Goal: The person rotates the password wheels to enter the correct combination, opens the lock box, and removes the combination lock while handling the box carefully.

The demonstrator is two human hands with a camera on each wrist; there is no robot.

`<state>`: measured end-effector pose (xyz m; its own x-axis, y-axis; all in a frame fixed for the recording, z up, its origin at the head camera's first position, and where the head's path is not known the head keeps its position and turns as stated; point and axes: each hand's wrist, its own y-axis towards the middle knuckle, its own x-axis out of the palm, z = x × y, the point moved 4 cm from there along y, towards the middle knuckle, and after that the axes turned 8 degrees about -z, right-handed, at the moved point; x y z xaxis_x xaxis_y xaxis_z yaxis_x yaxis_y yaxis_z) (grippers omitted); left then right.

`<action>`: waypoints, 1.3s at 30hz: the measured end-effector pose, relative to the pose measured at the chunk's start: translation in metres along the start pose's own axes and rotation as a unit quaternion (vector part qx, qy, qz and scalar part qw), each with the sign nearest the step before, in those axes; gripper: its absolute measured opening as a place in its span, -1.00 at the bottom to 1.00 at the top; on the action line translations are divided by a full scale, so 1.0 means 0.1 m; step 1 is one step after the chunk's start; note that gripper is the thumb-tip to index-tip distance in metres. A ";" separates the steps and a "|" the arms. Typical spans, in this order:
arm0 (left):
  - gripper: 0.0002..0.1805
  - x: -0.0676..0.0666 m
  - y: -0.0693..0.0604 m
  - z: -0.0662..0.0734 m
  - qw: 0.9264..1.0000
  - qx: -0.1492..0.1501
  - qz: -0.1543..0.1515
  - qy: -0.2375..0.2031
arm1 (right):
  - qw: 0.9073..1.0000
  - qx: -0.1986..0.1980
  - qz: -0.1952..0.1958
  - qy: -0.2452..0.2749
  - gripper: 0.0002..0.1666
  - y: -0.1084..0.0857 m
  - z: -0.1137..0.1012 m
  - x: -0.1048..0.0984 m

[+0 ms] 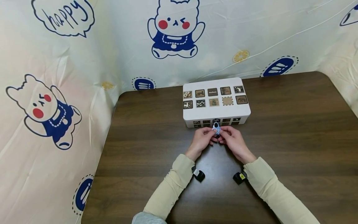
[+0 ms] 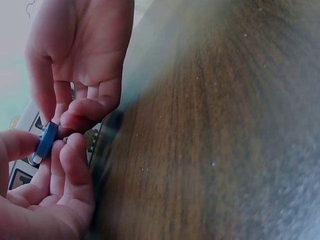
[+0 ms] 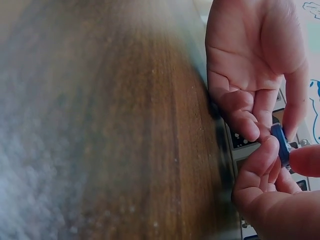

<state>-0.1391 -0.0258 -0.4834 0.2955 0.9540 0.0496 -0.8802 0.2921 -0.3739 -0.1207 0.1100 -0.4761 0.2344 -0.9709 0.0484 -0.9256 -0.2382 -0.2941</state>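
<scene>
A small blue padlock-like piece [image 1: 217,129] with a rounded loop at its top is held at the front side of the white tin box [image 1: 215,112]. The left hand [image 1: 200,140] pinches it from the left, the right hand [image 1: 234,142] from the right, fingertips close together. In the left wrist view the left hand [image 2: 50,200] is at the bottom left and the right hand [image 2: 82,60] above, with the blue piece [image 2: 46,141] edge-on between them. The right wrist view also shows the blue piece [image 3: 281,145] between both hands. Whether its loop passes through the box's clasp cannot be told.
The box has small square pictures on its lid and front, and stands near the far edge of the brown wooden table [image 1: 145,130]. Behind and left hangs a pale cloth [image 1: 123,40] with printed cartoon figures. Dark wrist cameras sit on both wrists.
</scene>
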 end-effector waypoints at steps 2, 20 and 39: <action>-0.75 -0.01 0.03 -0.04 1.000 0.001 0.005 -0.005 | 1.000 0.000 0.001 0.000 -0.60 0.00 0.00 -0.01; -0.71 -0.04 0.08 -0.05 1.000 -0.015 0.010 0.020 | 1.000 -0.005 0.006 -0.003 -0.61 0.02 -0.01 -0.02; -0.79 -0.02 0.09 -0.08 1.000 -0.010 0.021 0.015 | 1.000 0.000 0.007 -0.015 -0.61 0.01 -0.01 -0.01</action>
<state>-0.1444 -0.0262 -0.4940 0.2686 0.9632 0.0063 -0.8845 0.2492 -0.3944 -0.1226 0.1106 -0.4756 0.2292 -0.9732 0.0160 -0.9289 -0.2236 -0.2952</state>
